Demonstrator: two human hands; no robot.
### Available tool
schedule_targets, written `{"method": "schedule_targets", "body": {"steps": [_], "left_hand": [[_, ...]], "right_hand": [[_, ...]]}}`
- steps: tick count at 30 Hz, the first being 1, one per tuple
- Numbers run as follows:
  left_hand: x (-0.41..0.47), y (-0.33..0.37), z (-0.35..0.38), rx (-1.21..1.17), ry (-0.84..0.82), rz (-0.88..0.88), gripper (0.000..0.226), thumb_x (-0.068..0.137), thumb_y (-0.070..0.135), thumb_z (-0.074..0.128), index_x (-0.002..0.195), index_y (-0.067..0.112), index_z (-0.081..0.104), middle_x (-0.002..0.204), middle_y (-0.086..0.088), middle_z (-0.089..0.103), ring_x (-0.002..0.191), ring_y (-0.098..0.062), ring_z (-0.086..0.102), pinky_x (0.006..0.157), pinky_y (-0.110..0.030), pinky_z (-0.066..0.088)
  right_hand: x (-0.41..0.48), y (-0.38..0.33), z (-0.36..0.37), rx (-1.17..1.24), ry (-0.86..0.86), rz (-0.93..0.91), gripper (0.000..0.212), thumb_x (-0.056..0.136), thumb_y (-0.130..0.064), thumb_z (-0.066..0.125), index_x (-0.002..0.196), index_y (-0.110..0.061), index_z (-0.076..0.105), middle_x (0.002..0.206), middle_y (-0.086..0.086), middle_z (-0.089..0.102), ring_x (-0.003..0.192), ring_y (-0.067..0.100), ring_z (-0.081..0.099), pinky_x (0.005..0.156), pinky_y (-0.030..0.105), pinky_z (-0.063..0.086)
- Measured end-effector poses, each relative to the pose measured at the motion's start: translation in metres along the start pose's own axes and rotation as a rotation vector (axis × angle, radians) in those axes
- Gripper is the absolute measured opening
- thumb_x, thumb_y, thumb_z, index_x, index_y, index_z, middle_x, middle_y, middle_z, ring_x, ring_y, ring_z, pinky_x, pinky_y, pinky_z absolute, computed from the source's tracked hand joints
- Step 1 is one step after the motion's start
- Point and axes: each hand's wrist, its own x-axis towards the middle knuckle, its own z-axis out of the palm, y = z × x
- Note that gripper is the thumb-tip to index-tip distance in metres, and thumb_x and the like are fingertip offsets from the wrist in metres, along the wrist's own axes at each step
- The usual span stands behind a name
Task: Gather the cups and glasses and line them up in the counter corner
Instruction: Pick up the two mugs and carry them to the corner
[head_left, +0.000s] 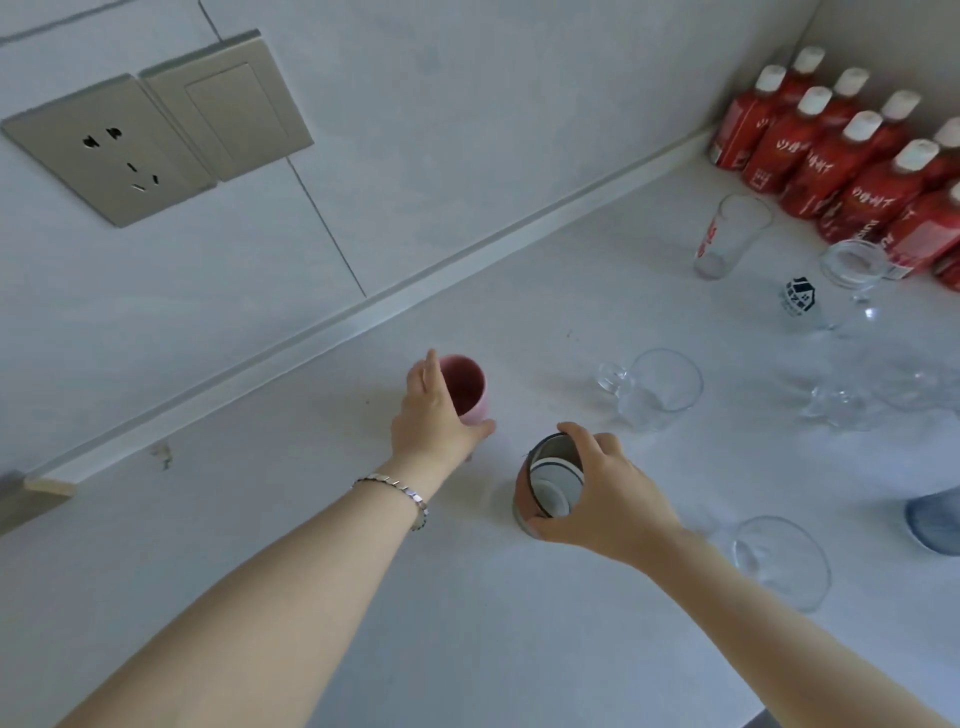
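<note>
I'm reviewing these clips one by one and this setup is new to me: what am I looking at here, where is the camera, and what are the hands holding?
There is no machine here. One wide-angle camera worn on a person's head looks down at their two bare hands over a pale counter. The left hand, with a bracelet at the wrist, has its grip around a pink cup. The right hand grips a striped cup from the side. Scattered to the right stand clear glasses, including a handled mug and a tall tumbler. Red bottles fill the far corner. A wall socket is on the wall.
</note>
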Motion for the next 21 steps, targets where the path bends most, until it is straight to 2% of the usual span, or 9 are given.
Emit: {"method": "schedule_targets", "body": {"steps": [4,6,9,11,15,19,21], "left_hand": [[-0.001,0.004,0.002,-0.088,0.094,-0.097,0.085,0.064,0.018,0.078,0.135,0.011,0.032,0.137,-0.007,0.036,0.117,-0.034,0.052,0.085,-0.042,0.05],[-0.019,-0.006,-0.001,-0.1,0.123,-0.074,0.079,0.06,0.017,0.08,0.128,0.014,0.038,0.133,-0.004,0.039,0.114,-0.031,0.054,0.081,-0.041,0.05],[-0.059,-0.034,-0.013,-0.092,0.146,0.068,0.074,0.06,0.015,0.077,0.125,0.02,0.042,0.133,0.004,0.042,0.115,-0.023,0.054,0.08,-0.036,0.052],[-0.088,-0.059,-0.026,-0.108,0.145,0.097,0.073,0.059,0.014,0.076,0.123,0.024,0.044,0.13,0.009,0.045,0.111,-0.019,0.057,0.075,-0.03,0.05],[-0.142,-0.117,-0.055,-0.147,0.137,0.007,0.083,0.052,0.014,0.076,0.126,0.03,0.042,0.126,0.021,0.041,0.098,-0.016,0.063,0.07,-0.031,0.055],[-0.189,-0.179,-0.088,-0.207,0.184,-0.121,0.081,0.055,0.013,0.077,0.124,0.036,0.041,0.115,0.03,0.033,0.086,-0.01,0.062,0.053,-0.016,0.051],[-0.211,-0.212,-0.106,-0.232,0.227,-0.198,0.081,0.056,0.015,0.078,0.125,0.036,0.041,0.115,0.03,0.033,0.086,-0.007,0.06,0.052,-0.008,0.045]], "right_hand": [[-0.005,0.006,-0.011,-0.055,0.053,-0.005,0.096,0.066,-0.054,0.072,0.143,-0.033,0.019,0.136,-0.004,0.038,0.118,0.022,0.052,0.09,0.029,0.047],[-0.008,0.005,-0.015,-0.097,0.062,-0.031,0.098,0.064,-0.055,0.073,0.143,-0.034,0.019,0.136,-0.004,0.039,0.121,0.02,0.05,0.091,0.029,0.047],[-0.014,-0.008,-0.02,-0.181,0.051,-0.101,0.098,0.063,-0.057,0.072,0.143,-0.036,0.019,0.135,-0.007,0.039,0.121,0.017,0.05,0.092,0.026,0.046],[-0.019,-0.023,-0.02,-0.247,0.032,-0.162,0.097,0.062,-0.057,0.072,0.142,-0.037,0.02,0.135,-0.008,0.039,0.12,0.016,0.05,0.091,0.026,0.046],[-0.029,-0.071,-0.008,-0.366,-0.048,-0.294,0.098,0.062,-0.053,0.073,0.142,-0.038,0.018,0.136,-0.007,0.037,0.123,0.016,0.048,0.094,0.027,0.047],[-0.037,-0.135,0.027,-0.446,-0.12,-0.437,0.097,0.062,-0.057,0.073,0.141,-0.039,0.019,0.134,-0.007,0.04,0.119,0.016,0.052,0.095,0.029,0.049],[-0.044,-0.173,0.052,-0.476,-0.146,-0.503,0.096,0.062,-0.057,0.072,0.14,-0.04,0.019,0.134,-0.007,0.039,0.119,0.016,0.052,0.095,0.029,0.048]]}}
